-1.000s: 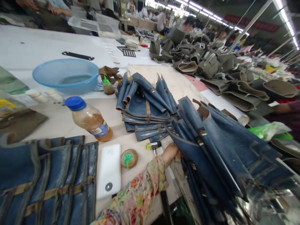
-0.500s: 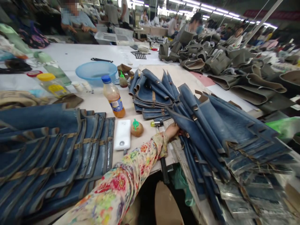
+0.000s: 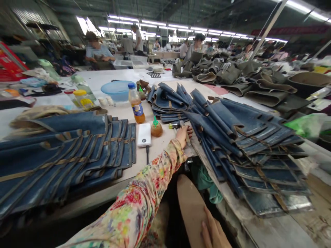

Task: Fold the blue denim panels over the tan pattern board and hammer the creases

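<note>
My left hand point(image 3: 184, 135), below a floral sleeve, closes over the handle of a small hammer with a yellow-faced head point(image 3: 176, 126); the fingers partly hide the handle. Just right of that hand lies a fanned stack of dark blue folded pieces point(image 3: 219, 134) with brown straps and grey edges. Low in the view my right hand point(image 3: 216, 230) rests with outstretched fingers on a long brown rounded board point(image 3: 190, 203). Left of the hammer sit a round brown pot with a green nozzle point(image 3: 156, 130) and a white power bank point(image 3: 144, 135) with a cable.
Another blue stack point(image 3: 77, 155) covers the left of the table, a smaller one point(image 3: 170, 103) the middle. Behind stand a bottle with a blue cap point(image 3: 136, 106), a blue basin point(image 3: 117, 90) and a yellow-lidded jar point(image 3: 84, 100). Grey-green pieces point(image 3: 232, 77) pile up at right; people work beyond.
My left hand has come off the blue stack's edge and moved left onto the hammer. My right hand has come into view on the brown board. The view has tilted up.
</note>
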Available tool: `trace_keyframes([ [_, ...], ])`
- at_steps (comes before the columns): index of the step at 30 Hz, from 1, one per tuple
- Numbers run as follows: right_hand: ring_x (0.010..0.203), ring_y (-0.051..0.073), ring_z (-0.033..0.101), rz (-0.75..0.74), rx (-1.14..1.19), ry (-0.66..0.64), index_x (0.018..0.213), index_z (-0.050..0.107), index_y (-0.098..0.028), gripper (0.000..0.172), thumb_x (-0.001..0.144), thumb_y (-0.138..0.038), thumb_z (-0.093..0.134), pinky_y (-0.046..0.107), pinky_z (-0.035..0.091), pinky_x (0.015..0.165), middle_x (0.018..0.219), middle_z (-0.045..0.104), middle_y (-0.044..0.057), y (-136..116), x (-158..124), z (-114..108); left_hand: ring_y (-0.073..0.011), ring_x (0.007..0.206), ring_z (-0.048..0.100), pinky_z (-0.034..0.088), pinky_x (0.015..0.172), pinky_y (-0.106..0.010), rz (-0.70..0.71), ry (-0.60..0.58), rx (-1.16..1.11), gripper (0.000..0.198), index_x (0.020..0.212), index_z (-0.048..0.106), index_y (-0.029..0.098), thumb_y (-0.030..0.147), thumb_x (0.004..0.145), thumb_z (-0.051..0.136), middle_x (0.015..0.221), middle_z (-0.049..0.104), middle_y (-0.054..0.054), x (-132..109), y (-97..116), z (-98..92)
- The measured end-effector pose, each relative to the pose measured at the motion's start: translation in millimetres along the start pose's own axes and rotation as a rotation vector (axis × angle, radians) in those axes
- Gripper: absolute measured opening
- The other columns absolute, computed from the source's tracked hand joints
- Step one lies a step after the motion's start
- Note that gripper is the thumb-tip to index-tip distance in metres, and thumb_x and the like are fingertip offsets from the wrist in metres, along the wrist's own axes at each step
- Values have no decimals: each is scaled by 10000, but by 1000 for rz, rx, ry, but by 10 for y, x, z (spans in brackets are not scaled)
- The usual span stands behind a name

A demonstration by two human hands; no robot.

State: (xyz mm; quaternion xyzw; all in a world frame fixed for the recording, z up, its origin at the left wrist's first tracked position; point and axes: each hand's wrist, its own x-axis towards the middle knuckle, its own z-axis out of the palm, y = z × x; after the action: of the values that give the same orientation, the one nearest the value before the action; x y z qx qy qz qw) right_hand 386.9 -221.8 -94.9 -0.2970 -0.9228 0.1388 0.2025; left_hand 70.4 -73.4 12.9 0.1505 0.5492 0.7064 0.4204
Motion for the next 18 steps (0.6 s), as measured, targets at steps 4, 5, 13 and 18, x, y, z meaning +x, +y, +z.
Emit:
trace_keyframes([
  [4,975,197,604,53,-112,-25,1394,251,-194,514,901,-322,323,290,538,757,1120,594,95,0,-94,44,-69,566,521,386,513,-169,54,-139,50,283,1048,526,118,298,879,387,814,605,-53,-784,-193,-25],
  [5,995,203,591,62,-126,-22,1373,296,-183,491,904,-326,305,309,523,795,1124,589,101,-30,-106,37,-76,540,512,390,514,-182,60,-220,102,265,1006,555,118,299,857,430,751,602,-40,-1011,-277,-25],
  [13,1231,253,392,63,-319,61,1273,455,-140,478,888,-348,265,402,395,949,1337,419,133,-274,-556,-77,-181,816,558,419,800,-306,617,-586,1128,197,902,614,207,238,828,434,820,621,-36,-2357,-963,-463],
  [18,1255,282,346,118,-419,95,1327,388,-181,538,868,-446,296,489,337,965,1380,365,117,-388,-990,-72,-212,1041,483,336,950,-349,807,-634,1343,272,1053,580,186,191,805,470,1085,572,-83,-2569,-1217,-656],
])
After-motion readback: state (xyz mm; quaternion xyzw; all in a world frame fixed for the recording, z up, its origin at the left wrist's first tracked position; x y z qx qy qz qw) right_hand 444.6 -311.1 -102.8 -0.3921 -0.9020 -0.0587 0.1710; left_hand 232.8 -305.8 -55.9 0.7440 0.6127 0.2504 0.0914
